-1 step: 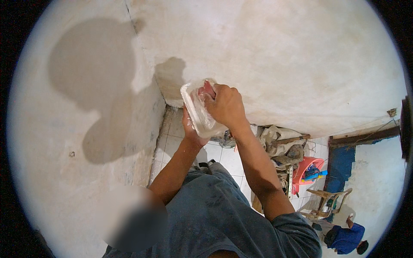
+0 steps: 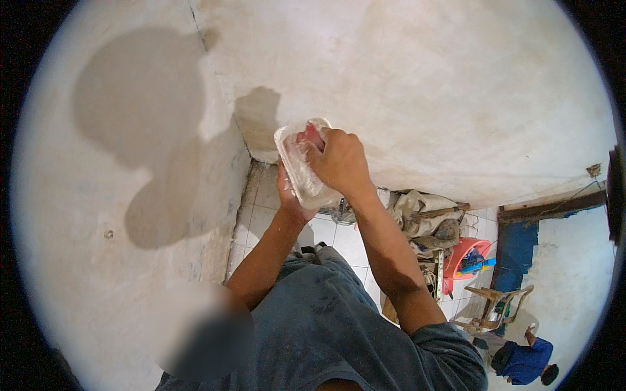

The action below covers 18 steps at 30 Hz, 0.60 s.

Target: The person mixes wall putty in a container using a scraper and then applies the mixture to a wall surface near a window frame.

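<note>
A whitish rectangular plastic tub [image 2: 295, 171], tilted and smeared with white paste, is held up before the wall corner. My left hand [image 2: 287, 192] is closed around its lower left side, the fingers partly hidden under the tub. Inside it, my right hand [image 2: 344, 159] grips a small red scraper [image 2: 312, 135], with its fingers wrapped over the tool. Part of the scraper is covered by those fingers. White specks dot my left fingers and wrist.
Bare, blotchy walls [image 2: 417, 91] meet close ahead. On the tiled floor lie crumpled cloths [image 2: 420, 215], a red plastic container [image 2: 464, 251] with blue items, and a wooden chair [image 2: 489, 306]. Another person in a blue shirt [image 2: 529, 362] is at the lower right.
My right hand and the red scraper have shifted very slightly left within the tub. My left hand stays where it was.
</note>
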Tool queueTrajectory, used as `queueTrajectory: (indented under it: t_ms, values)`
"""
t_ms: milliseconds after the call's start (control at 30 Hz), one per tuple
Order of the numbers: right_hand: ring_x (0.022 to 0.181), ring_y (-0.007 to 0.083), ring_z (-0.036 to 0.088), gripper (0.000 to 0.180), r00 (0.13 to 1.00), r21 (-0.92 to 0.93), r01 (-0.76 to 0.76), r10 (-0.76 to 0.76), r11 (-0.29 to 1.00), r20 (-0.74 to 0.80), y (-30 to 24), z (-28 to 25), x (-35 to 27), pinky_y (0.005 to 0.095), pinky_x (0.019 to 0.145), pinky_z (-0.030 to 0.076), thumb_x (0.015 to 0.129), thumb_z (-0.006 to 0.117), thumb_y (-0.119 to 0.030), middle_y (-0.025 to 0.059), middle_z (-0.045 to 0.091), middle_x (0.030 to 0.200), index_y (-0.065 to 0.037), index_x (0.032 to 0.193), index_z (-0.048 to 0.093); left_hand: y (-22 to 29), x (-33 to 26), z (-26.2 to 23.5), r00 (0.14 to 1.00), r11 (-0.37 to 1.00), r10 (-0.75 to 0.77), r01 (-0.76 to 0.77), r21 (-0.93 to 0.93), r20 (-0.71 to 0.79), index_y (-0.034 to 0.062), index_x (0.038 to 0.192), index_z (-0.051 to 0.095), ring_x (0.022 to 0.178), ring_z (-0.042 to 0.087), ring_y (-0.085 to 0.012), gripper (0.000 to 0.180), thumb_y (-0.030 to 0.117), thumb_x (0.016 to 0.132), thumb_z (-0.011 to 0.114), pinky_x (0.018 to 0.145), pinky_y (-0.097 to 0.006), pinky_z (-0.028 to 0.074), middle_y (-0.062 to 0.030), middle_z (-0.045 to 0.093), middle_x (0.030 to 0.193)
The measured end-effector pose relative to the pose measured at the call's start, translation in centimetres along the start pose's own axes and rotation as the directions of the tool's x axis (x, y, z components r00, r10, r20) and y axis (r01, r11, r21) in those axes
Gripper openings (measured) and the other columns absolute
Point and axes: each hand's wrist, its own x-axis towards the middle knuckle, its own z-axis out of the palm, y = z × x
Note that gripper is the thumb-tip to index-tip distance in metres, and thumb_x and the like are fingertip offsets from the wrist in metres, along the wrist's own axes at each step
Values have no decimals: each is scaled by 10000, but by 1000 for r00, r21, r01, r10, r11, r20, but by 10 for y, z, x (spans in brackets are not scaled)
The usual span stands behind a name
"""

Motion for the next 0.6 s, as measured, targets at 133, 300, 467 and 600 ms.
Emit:
queueTrajectory:
  t_ms: [133,300,467,600]
  values:
    - [675,471,626,264,998,-36,55,-55,998,-4,1,-2,1,505,645,511,796,690,-234,277,616,688,20,741,639,1,-2,-3,1000,1000,-7,7,6,-15,197,1455,395,1311,473,-253,650,629,976,314,1106,-461,379,-63,489,1415]
    - [701,470,630,269,999,-5,36,-36,999,-25,0,-2,2,505,653,514,791,689,-231,284,617,701,28,737,638,-1,1,-1,999,997,51,-50,56,-15,199,1474,371,1341,441,-273,624,568,970,370,1126,-490,337,-64,453,1458]
    - [709,463,636,260,997,-52,72,-73,996,-9,-2,-6,6,504,664,517,787,691,-223,280,623,707,34,771,650,1,1,-4,1000,1000,-19,19,-12,-8,192,1464,384,1318,467,-262,665,634,972,322,1105,-468,382,-66,471,1439]
    - [718,458,643,262,999,13,27,-27,1000,-17,6,2,6,500,678,523,789,692,-231,273,631,717,28,815,664,2,4,-8,1000,1000,-11,11,18,0,188,1469,378,1330,453,-265,676,641,970,317,1112,-470,371,-67,460,1449]
